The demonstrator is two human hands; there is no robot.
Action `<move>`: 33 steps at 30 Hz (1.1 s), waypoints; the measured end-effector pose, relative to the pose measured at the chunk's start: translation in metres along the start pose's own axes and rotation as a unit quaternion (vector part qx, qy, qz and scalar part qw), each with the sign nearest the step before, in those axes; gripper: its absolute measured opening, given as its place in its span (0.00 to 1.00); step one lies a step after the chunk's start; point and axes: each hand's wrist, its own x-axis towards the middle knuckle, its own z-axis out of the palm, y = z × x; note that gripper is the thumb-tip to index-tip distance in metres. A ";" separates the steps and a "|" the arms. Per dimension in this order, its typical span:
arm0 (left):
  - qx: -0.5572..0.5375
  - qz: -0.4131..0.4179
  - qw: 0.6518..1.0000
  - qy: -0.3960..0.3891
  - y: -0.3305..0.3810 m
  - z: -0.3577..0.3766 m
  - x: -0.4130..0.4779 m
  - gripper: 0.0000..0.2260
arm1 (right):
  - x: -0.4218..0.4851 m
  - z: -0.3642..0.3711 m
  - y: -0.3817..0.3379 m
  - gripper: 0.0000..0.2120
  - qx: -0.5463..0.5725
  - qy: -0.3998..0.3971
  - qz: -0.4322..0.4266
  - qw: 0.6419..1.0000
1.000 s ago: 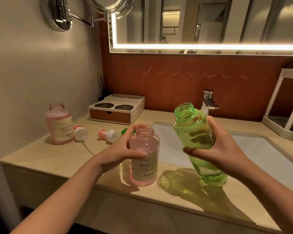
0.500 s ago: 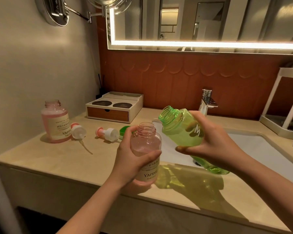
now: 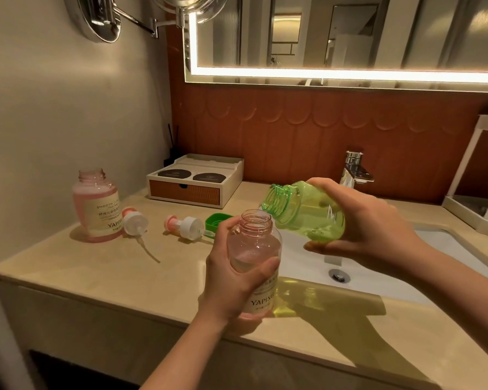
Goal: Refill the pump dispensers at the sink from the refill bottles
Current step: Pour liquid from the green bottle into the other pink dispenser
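Left hand is wrapped round the open pink dispenser bottle, thumb across the front and fingers behind, holding it upright at the front edge of the counter. Whether its base touches the stone, I cannot tell. Some liquid shows inside it.

Right hand has a firm grip on the green refill bottle, fingers over the top and thumb underneath. The bottle is tipped nearly onto its side, its open neck pointing toward the left hand, just above and beside the pink bottle's mouth. Green liquid lies along its lower side.

Just beyond the left hand's fingers lies a green cap. Further to that hand's left are 2 pump heads on the counter, one nearer and one with its tube trailing forward. Beside that one stands a second pink bottle, open, upright and fuller.

Under the right hand is the white sink basin with its drain, and the chrome faucet rises right behind the knuckles. Past both hands, against the tiled wall, sits a small drawer box with 2 dark discs on top.
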 end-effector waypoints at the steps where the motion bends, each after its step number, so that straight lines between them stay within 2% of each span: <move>1: 0.000 0.000 1.000 -0.001 0.000 0.000 0.000 0.33 | 0.000 -0.001 -0.001 0.42 -0.012 0.001 -0.001 1.000; 14: -0.012 -0.001 1.000 0.004 -0.001 0.000 0.000 0.32 | 0.004 -0.009 -0.007 0.43 -0.143 0.040 -0.035 0.988; 33: -0.019 0.003 1.000 -0.002 -0.002 0.000 0.000 0.31 | 0.009 -0.015 -0.007 0.45 -0.183 0.082 -0.092 0.975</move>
